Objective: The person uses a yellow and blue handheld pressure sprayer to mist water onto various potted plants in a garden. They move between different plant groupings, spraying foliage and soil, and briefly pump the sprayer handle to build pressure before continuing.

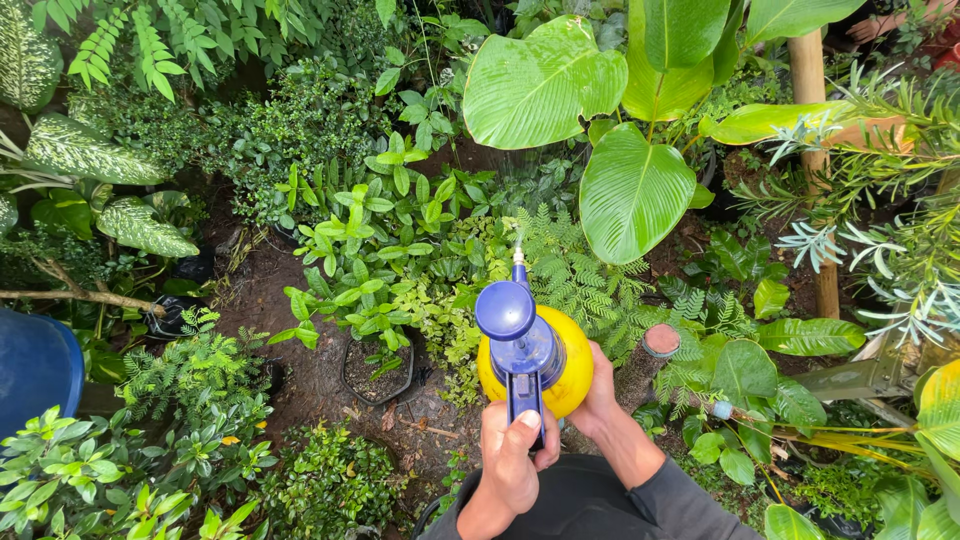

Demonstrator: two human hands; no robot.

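Pointing toward ferns (560, 270), a yellow spray bottle (545, 365) is held above potted plants. Its blue pump handle (523, 385) is gripped by the closed left hand (512, 460); its side is cupped by the right hand (600, 395).

The spray bottle (545, 365) is showing 2 plastics: a glossy yellow tank and a smooth, semi-gloss blue pump head. The broad leaves (632, 190) are looking waxy and glossy. The wooden post (815, 160) is appearing matt and rough. The sleeve (680, 500) is reading as dark matt cloth.
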